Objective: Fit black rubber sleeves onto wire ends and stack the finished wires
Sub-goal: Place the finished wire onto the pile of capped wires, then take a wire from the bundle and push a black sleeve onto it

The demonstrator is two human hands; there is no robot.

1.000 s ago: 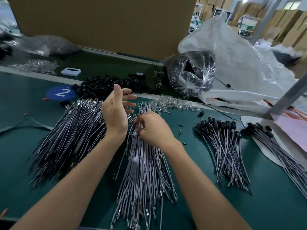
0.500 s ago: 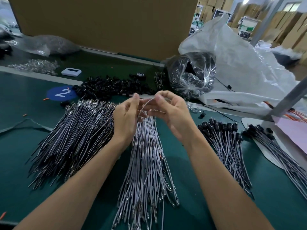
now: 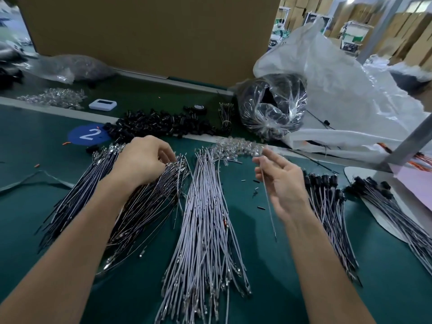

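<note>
Honestly loads left: two sleeved stacks (image 3: 327,206) sit right, big bare piles (image 3: 203,218) remain, right hand (image 3: 280,183) pinching one wire (image 3: 268,202), left hand (image 3: 142,160) curled picking into the dark pile (image 3: 145,206).

Centre wire bundle (image 3: 205,220) lies on the surface (image 3: 292,265). Left of it: second wire bundle (image 3: 131,206), w/ left hand (image 3: 142,161) on its far end. Right of it: right hand (image 3: 280,183) holding single wire (image 3: 268,206); further right, two sleeved-wire stacks (image 3: 327,206) (image 3: 397,213). Behind it: loose sleeve heap (image 3: 159,123), bag (image 3: 273,108) behind-right.
</note>
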